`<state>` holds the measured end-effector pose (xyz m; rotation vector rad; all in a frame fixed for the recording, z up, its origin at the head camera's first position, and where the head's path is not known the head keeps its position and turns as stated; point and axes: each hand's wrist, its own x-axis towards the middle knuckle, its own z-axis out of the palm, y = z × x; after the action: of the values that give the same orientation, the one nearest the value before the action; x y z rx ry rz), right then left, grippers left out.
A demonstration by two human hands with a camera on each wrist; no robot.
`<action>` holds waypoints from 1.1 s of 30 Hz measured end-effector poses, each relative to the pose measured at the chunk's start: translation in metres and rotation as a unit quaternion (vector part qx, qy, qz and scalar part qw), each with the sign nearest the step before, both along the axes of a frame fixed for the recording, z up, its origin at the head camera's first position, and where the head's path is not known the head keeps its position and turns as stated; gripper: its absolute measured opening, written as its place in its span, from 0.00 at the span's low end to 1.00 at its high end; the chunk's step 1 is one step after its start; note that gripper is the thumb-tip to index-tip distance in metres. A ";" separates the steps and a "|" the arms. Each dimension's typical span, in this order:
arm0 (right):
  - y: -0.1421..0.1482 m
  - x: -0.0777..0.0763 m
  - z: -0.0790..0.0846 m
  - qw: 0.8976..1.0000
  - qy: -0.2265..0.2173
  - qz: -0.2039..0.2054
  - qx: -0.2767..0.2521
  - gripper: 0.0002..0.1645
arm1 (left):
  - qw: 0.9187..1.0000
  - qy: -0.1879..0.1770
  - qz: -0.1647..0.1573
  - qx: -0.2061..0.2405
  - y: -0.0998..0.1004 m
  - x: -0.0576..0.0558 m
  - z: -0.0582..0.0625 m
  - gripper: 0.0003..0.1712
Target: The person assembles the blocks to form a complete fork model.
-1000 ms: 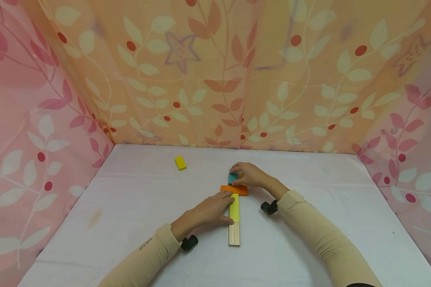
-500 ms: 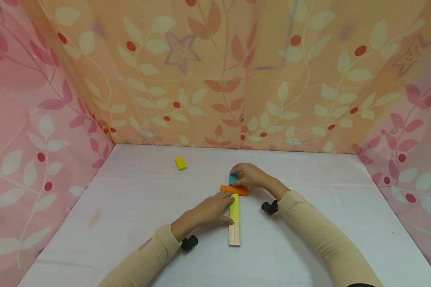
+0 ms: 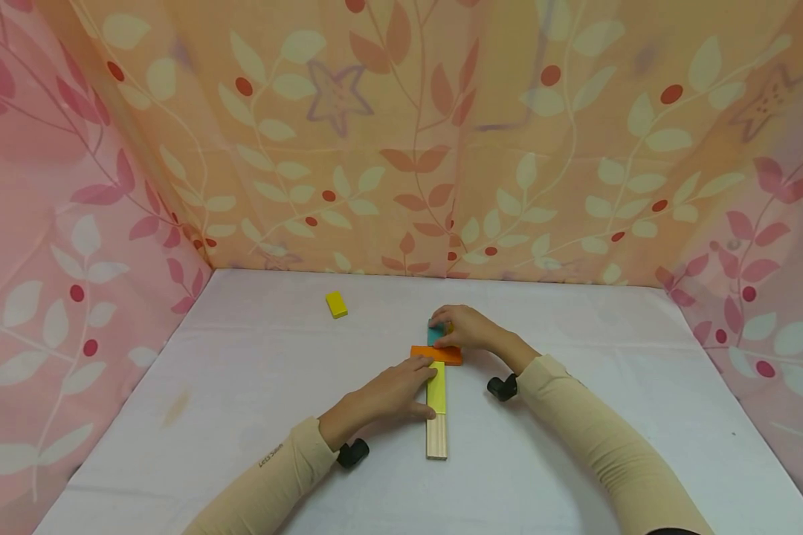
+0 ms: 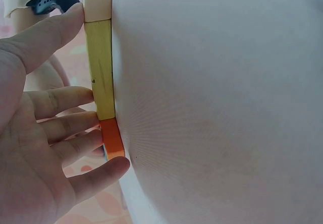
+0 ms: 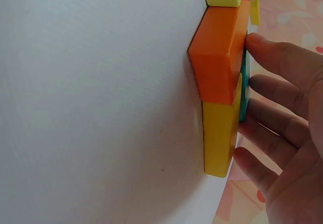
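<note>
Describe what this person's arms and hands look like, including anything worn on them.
The left sleeve and right sleeve are long and beige, with small dark lettering near the left cuff. A small black device shows by each cuff. The left fingers and right fingers wear no visible gloves or rings.

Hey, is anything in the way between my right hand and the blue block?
No, nothing visible. Your right hand has its fingers directly against the blue block. The orange block sits at its near side and a yellow block at its right, but neither comes between.
</note>
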<state>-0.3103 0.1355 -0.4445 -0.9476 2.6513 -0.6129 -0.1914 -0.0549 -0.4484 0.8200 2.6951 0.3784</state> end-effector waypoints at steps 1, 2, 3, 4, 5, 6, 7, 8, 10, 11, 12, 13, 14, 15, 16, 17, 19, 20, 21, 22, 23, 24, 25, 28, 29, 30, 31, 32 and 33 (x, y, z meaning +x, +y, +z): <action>0.000 0.000 0.000 1.000 0.000 -0.001 0.001 0.25 | 1.000 0.000 -0.001 -0.001 0.000 0.000 0.000 0.44; 0.000 0.000 0.000 1.000 -0.001 -0.001 0.003 0.25 | 1.000 0.001 -0.001 -0.002 0.000 0.000 0.000 0.44; 0.000 0.000 -0.001 1.000 -0.002 -0.001 0.004 0.25 | 1.000 0.001 -0.001 -0.003 0.000 0.000 0.000 0.44; 0.000 0.000 -0.001 1.000 -0.003 -0.002 0.005 0.25 | 1.000 0.001 -0.001 -0.003 0.000 0.000 0.000 0.44; 0.000 0.000 -0.001 1.000 -0.004 -0.002 0.005 0.25 | 1.000 0.002 -0.002 -0.003 0.000 0.000 0.000 0.45; 0.000 0.000 -0.001 1.000 -0.004 -0.002 0.006 0.25 | 1.000 0.002 -0.002 -0.003 0.000 0.000 0.000 0.44; 0.000 0.000 -0.001 1.000 -0.004 -0.003 0.006 0.25 | 1.000 0.003 -0.002 -0.003 0.000 0.000 0.000 0.45; 0.000 0.000 -0.001 1.000 -0.004 -0.003 0.005 0.25 | 1.000 0.003 -0.003 -0.002 0.000 0.000 0.000 0.44; 0.000 0.001 -0.002 1.000 0.000 -0.002 0.004 0.24 | 1.000 0.005 -0.005 -0.002 -0.001 0.000 0.000 0.44; 0.000 0.001 -0.003 1.000 0.004 0.000 0.005 0.24 | 1.000 0.005 -0.006 -0.001 -0.001 0.000 0.000 0.43; 0.000 0.001 -0.003 1.000 0.006 0.001 0.005 0.24 | 1.000 0.005 -0.007 -0.001 -0.001 0.000 0.000 0.43; 0.001 0.001 -0.004 1.000 0.009 0.003 0.005 0.23 | 1.000 0.006 -0.008 -0.001 -0.001 0.001 0.000 0.43; 0.001 0.002 -0.004 1.000 0.011 0.003 0.004 0.23 | 1.000 0.006 -0.010 0.000 -0.001 0.001 -0.001 0.43; 0.001 0.002 -0.005 1.000 0.014 0.005 0.003 0.23 | 1.000 0.006 -0.011 0.000 -0.001 0.000 -0.001 0.43; 0.002 0.002 -0.006 1.000 0.017 0.005 0.002 0.23 | 1.000 0.006 -0.012 0.001 -0.002 0.000 -0.001 0.43; 0.002 0.002 -0.006 1.000 0.016 0.004 0.000 0.23 | 1.000 0.005 -0.013 0.003 -0.002 0.000 -0.001 0.42; 0.002 0.002 -0.007 1.000 0.017 0.002 -0.004 0.23 | 1.000 0.004 -0.016 0.005 -0.002 0.000 -0.001 0.42; 0.003 0.002 -0.007 1.000 0.017 0.000 -0.006 0.23 | 1.000 0.003 -0.017 0.006 -0.002 0.000 -0.001 0.42; 0.003 0.003 -0.008 1.000 0.018 -0.001 -0.007 0.23 | 1.000 0.003 -0.017 0.007 -0.002 -0.001 -0.001 0.42; 0.003 0.003 -0.008 1.000 0.017 -0.002 -0.008 0.23 | 1.000 0.003 -0.019 0.007 -0.002 -0.001 -0.001 0.42; 0.003 0.003 -0.008 1.000 0.016 -0.004 -0.009 0.23 | 1.000 0.003 -0.019 0.006 -0.002 -0.001 -0.001 0.42; 0.003 0.003 -0.008 1.000 0.015 -0.006 -0.009 0.23 | 1.000 0.003 -0.020 0.004 -0.002 -0.001 -0.001 0.43; 0.003 0.003 -0.008 1.000 0.015 -0.007 -0.009 0.23 | 1.000 0.004 -0.020 0.004 -0.002 -0.001 -0.001 0.43; 0.002 0.003 -0.008 1.000 0.016 -0.008 -0.007 0.23 | 1.000 0.004 -0.017 0.003 -0.002 0.000 0.000 0.43; 0.002 0.003 -0.008 1.000 0.015 -0.010 -0.006 0.23 | 1.000 0.003 -0.016 0.003 -0.002 0.000 0.000 0.43; 0.001 0.003 -0.008 1.000 0.015 -0.011 -0.005 0.23 | 1.000 0.003 -0.014 0.005 -0.001 0.000 0.000 0.43; 0.001 0.003 -0.008 1.000 0.016 -0.011 -0.005 0.23 | 1.000 0.003 -0.014 0.007 -0.001 0.000 0.000 0.43; 0.001 0.004 -0.008 1.000 0.015 -0.013 -0.005 0.23 | 1.000 0.003 -0.013 0.007 -0.001 0.000 0.000 0.42; 0.001 0.004 -0.008 1.000 0.013 -0.016 -0.006 0.23 | 1.000 0.003 -0.013 0.007 -0.001 0.000 0.001 0.42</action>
<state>-0.3065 0.1364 -0.4525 -0.9258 2.6933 -0.6292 -0.1911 -0.0563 -0.4479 0.8609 2.6867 0.3906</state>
